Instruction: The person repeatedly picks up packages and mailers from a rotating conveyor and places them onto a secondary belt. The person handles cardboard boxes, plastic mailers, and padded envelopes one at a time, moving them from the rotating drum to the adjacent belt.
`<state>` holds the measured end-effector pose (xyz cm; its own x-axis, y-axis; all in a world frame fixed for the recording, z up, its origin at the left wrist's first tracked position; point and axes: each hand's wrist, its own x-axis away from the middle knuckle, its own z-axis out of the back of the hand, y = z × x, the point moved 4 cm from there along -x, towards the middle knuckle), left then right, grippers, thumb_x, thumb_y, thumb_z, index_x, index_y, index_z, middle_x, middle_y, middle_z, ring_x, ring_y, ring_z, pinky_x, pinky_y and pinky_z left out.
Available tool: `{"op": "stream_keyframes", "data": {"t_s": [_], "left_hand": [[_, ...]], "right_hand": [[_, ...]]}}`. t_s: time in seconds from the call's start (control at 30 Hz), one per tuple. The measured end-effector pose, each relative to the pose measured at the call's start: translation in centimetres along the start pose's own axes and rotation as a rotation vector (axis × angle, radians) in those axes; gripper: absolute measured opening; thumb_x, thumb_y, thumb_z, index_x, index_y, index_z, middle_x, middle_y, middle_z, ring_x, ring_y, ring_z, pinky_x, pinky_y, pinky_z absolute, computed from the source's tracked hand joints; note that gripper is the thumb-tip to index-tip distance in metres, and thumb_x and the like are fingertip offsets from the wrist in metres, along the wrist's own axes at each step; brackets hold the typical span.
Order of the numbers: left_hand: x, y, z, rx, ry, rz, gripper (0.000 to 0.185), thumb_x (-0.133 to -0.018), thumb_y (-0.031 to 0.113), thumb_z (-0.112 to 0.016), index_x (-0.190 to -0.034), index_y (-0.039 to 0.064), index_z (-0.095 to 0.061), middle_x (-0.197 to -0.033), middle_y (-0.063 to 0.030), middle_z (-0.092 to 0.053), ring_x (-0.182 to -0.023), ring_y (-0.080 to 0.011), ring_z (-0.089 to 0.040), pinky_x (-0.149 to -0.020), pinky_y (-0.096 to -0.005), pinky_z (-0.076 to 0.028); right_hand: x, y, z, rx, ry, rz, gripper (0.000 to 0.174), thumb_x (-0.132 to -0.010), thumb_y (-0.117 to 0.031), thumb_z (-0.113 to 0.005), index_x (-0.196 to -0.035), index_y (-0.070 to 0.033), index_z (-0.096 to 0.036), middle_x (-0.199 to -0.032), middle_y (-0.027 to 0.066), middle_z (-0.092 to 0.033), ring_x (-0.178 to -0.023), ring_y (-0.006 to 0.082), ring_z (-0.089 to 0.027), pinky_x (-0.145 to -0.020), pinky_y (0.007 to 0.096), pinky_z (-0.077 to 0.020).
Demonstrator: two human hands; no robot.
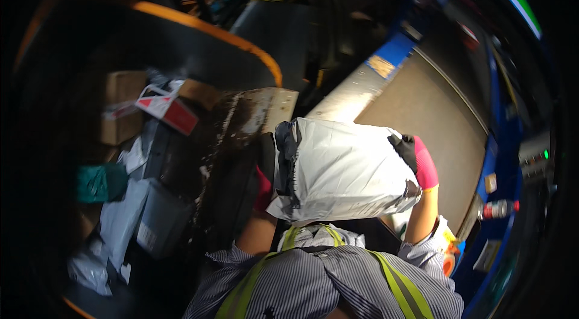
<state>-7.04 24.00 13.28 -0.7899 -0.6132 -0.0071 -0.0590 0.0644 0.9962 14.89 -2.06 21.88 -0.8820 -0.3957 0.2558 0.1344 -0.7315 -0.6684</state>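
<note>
A large white plastic mailer bag (344, 165) with dark torn-looking edges is held up in front of my chest. My left hand (266, 174), in a pink and black work glove, supports its left side; the fingers are partly hidden behind the bag. On the right side, my right hand (415, 158), gloved the same way, pinches the bag's upper corner with its dark fingers. Beneath and beyond the bag runs a brown conveyor belt (420, 102) with a worn metal edge (348, 99) on its left.
To my left, a dark bin with an orange rim (203, 25) holds cardboard boxes (124, 111), a red and white carton (174, 113), a green parcel (102, 182) and grey mailers (124, 215). A plastic bottle (497, 209) and an orange tape roll (448, 264) sit along the blue right side.
</note>
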Motion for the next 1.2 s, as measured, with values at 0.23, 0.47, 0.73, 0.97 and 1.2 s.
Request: {"op": "stream_keyframes", "data": {"t_s": [0.23, 0.47, 0.73, 0.97, 1.2], "left_hand": [[3.9, 7.9, -13.4, -0.323, -0.472, -0.459, 0.07, -0.084, 0.044, -0.059, -0.136, 0.001, -0.04, -0.141, -0.0233, -0.035, -0.131, -0.0335, -0.035, -0.109, -0.0433, -0.027], [0.3, 5.5, -26.4, -0.161, -0.432, -0.541, 0.055, -0.078, 0.013, -0.074, -0.125, -0.001, -0.047, -0.124, -0.0144, -0.05, -0.119, -0.0267, -0.044, -0.102, -0.0352, -0.035], [-9.0, 0.5, -25.2, 0.311, -0.254, -0.156, 0.024, -0.091, 0.017, -0.058, -0.109, 0.003, -0.055, -0.089, -0.003, -0.058, -0.078, -0.0117, -0.055, -0.069, -0.0241, -0.046], [1.2, -7.1, -0.1, -0.397, 0.312, -0.313, 0.035, -0.09, 0.01, -0.06, -0.123, 0.003, -0.053, -0.122, -0.0103, -0.057, -0.109, -0.0198, -0.055, -0.09, -0.031, -0.045], [25.0, -6.8, 28.6, -0.643, 1.436, 0.036, 0.06, -0.088, 0.037, -0.059, -0.131, -0.002, -0.043, -0.132, -0.0204, -0.047, -0.12, -0.0308, -0.048, -0.1, -0.0429, -0.039]], "right_hand": [[3.4, 10.5, 9.4, -0.273, 0.14, -0.081, 0.027, -0.088, -0.021, -0.059, -0.079, 0.004, -0.065, -0.065, 0.0024, -0.06, -0.059, 0.0101, -0.052, -0.055, 0.0291, -0.0437], [7.6, 17.9, 14.9, -1.09, 0.408, 0.079, 0.033, -0.094, -0.02, -0.05, -0.122, -0.001, -0.053, -0.109, 0.0139, -0.062, -0.096, 0.0194, -0.06, -0.085, 0.033, -0.0476], [4.0, 16.5, 11.9, -0.097, 0.877, 0.201, 0.022, -0.08, -0.019, -0.066, -0.097, -0.005, -0.065, -0.094, 0.0122, -0.066, -0.094, 0.0242, -0.061, -0.089, 0.034, -0.0444], [-3.1, 19.4, 15.5, -0.817, 0.577, 0.0, 0.037, -0.091, -0.03, -0.058, -0.102, 0.004, -0.066, -0.095, 0.0107, -0.068, -0.082, 0.0183, -0.062, -0.075, 0.0308, -0.0483], [-0.8, 13.2, 14.9, 0.757, 1.586, -0.082, 0.052, -0.079, -0.052, -0.066, -0.107, -0.008, -0.065, -0.103, 0.0146, -0.064, -0.094, 0.0322, -0.061, -0.08, 0.0426, -0.0501]]}}
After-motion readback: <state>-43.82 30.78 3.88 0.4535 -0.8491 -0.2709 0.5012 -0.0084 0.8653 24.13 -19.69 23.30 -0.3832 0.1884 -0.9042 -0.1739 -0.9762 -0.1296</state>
